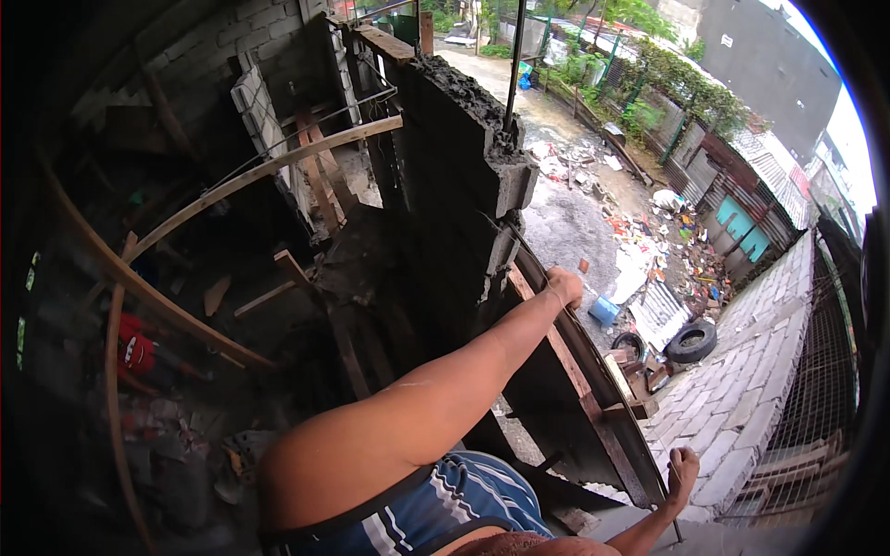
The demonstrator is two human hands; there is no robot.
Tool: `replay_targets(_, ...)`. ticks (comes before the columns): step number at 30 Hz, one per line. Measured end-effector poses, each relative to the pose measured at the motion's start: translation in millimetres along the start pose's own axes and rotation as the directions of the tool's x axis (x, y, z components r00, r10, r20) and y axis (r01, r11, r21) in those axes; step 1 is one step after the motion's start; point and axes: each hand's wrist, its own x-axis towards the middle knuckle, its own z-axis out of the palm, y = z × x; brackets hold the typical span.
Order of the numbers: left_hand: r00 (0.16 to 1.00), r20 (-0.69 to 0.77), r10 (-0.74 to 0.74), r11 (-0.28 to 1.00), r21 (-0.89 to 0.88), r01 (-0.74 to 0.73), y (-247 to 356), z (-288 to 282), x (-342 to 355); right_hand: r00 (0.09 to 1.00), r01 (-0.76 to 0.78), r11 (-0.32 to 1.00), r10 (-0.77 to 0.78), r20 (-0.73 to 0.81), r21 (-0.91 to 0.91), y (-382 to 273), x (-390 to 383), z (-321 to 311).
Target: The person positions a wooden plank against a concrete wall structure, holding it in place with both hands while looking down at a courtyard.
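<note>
My left arm reaches across to the top edge of a dark formwork panel (556,408) beside the broken concrete wall. My left hand (565,287) is closed there, above a reddish wooden batten (579,375). A small reddish-brown piece (583,266) shows just past its fingers; I cannot tell whether it is held. A thin line seems to run by the wrist. Lower right, beyond the panel's near end, my right hand (683,474) is raised in a fist. What either hand grips is hidden or too thin to make out.
A rough concrete wall (445,139) with an upright steel bar (514,74) stands ahead. Long timbers (269,176) cross the dark interior at left, where a person in red (139,352) is below. Outside lie rubble, tires (691,341), a blue bucket (604,310) and a block wall (742,380).
</note>
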Motion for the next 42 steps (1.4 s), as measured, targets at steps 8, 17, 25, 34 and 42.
replay_targets(8, 0.999, -0.034, -0.002, 1.0, 0.003, 0.003, -11.0, -1.8, -4.5, 0.978, -0.135, 0.99, 0.127, -0.165, -0.036, 57.5, -34.8, 6.7)
replay_targets(17, 0.998, -0.065, -0.016, 0.997, -0.075, 0.011, -2.0, -7.0, -15.4, 0.961, -0.188, 0.98, 0.171, -0.218, -0.058, 77.1, -34.6, 13.5)
replay_targets(25, 0.97, -0.244, -0.009, 0.993, -0.113, -0.019, -7.0, -1.1, -15.7, 0.95, -0.254, 0.948, 0.208, -0.232, -0.19, 17.8, -44.9, -0.3)
replay_targets(34, 0.913, -0.405, -0.04, 0.983, -0.18, -0.036, -5.0, 1.8, -25.2, 0.927, -0.313, 0.934, 0.26, -0.272, -0.172, 2.4, -49.8, -3.1)
replay_targets(42, 0.926, -0.377, -0.032, 0.983, -0.177, -0.038, -3.9, -3.0, -31.1, 0.932, -0.29, 0.943, 0.239, -0.272, -0.166, 0.2, -51.0, -3.7)
